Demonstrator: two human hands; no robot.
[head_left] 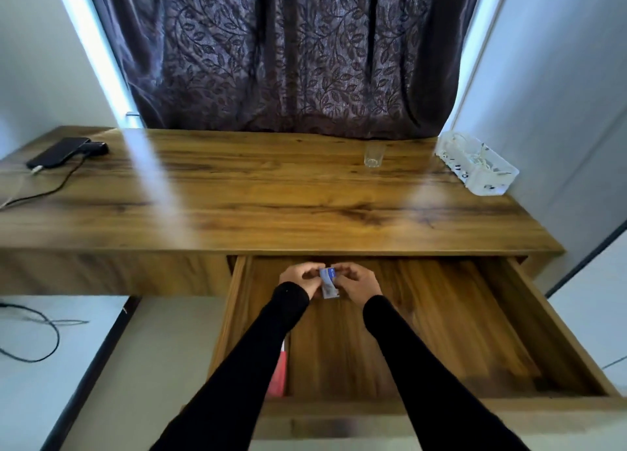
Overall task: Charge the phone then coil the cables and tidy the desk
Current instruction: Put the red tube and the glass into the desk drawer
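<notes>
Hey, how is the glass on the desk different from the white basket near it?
The glass is clear and looks empty; the white basket is opaque with cut-out walls and holds pale cables. The glass is a small upright tumbler; the basket is long, low and rectangular, and much bigger. The glass stands well in from the end; the basket sits at the desk's right end. Both rest on the desktop near the curtain.
</notes>
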